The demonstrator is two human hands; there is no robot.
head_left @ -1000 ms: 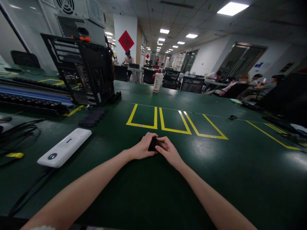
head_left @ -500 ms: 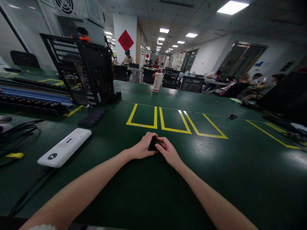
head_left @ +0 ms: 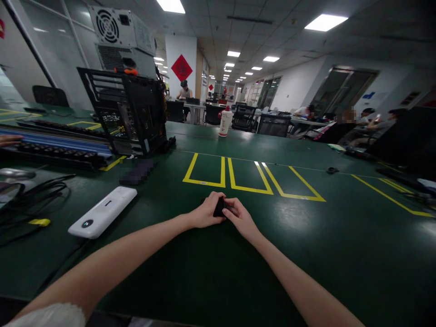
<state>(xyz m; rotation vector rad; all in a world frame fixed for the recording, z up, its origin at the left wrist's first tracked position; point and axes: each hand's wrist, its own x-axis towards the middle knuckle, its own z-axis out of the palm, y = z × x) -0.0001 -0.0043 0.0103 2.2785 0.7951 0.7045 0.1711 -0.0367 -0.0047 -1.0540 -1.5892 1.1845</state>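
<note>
Both my hands meet at the middle of the dark green table (head_left: 190, 268), around a small black object (head_left: 220, 207). My left hand (head_left: 207, 211) is wrapped over the object from the left, thumb on the near side. From the right, my right hand (head_left: 240, 215) pinches its right end with thumb and fingers. Most of the object lies hidden behind my fingers, and its kind cannot be made out. Just beyond my hands, yellow tape outlines (head_left: 204, 183) mark the tabletop.
A white power bank (head_left: 104, 211) with a cable lies left, near tangled black cables (head_left: 41, 195). An open computer case (head_left: 136, 113) carries power supplies (head_left: 126, 29). A white cup (head_left: 225, 122) stands at the far edge. Another person's hand (head_left: 10, 140) shows far left.
The view has shifted slightly, so the scene sits a little lower and further right. Another person's hand has come into view at the far left. My hands keep their hold on the black object.
</note>
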